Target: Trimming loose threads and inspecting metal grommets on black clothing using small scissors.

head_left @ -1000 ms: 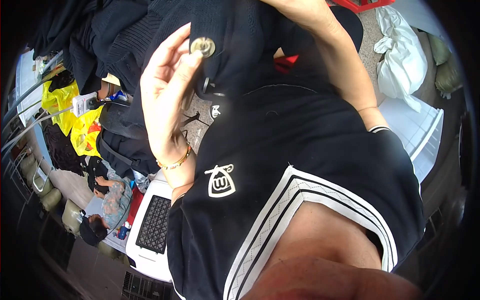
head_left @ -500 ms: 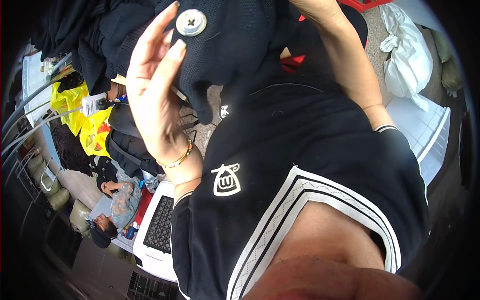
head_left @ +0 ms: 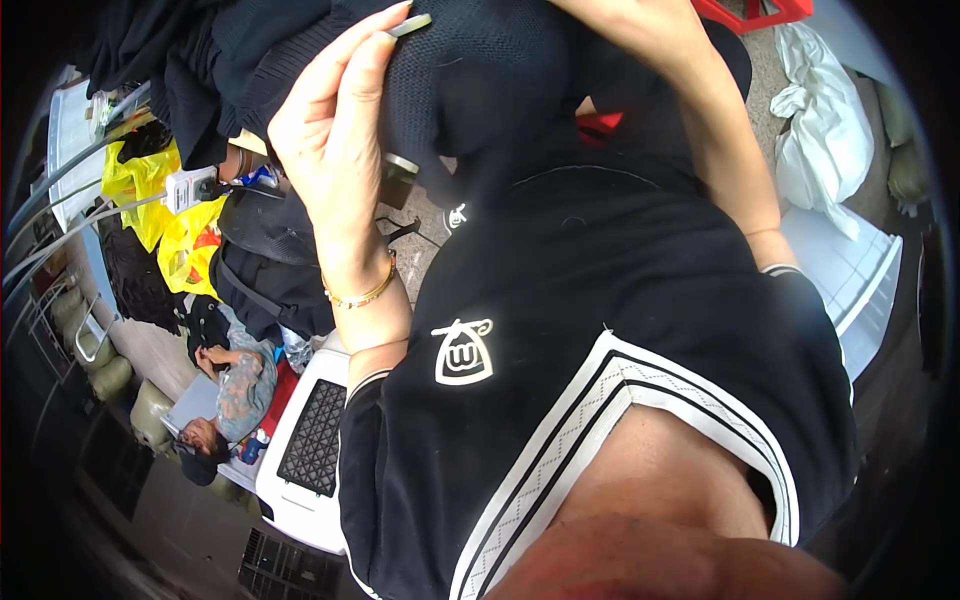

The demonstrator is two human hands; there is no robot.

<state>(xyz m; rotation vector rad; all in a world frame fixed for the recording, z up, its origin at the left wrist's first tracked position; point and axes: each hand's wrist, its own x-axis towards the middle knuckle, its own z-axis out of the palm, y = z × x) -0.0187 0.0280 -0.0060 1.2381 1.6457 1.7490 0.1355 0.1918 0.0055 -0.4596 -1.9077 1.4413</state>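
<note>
A pale round button (head_left: 411, 26), seen nearly edge-on, sits at the thumb and fingertip of my left hand (head_left: 335, 115), which is closed in a pinch on it. Under and beside the button spreads a dark knit garment (head_left: 480, 70), its folds running past the top edge of the view. My right hand (head_left: 610, 15) reaches over the garment's far side at the top edge. Its fingers are cut off there, so what they touch is hidden.
More dark knitwear (head_left: 210, 70) is heaped at upper left, near a white plug block (head_left: 188, 190) on cables and a yellow bag (head_left: 185, 255). Another person (head_left: 235, 400) is at far left. A white sack (head_left: 825, 130) and a pale plastic bin (head_left: 850, 260) stand at right.
The button has turned from face-on to nearly edge-on. My left hand's fingertips have come together on it, and the hand has shifted slightly right and up.
</note>
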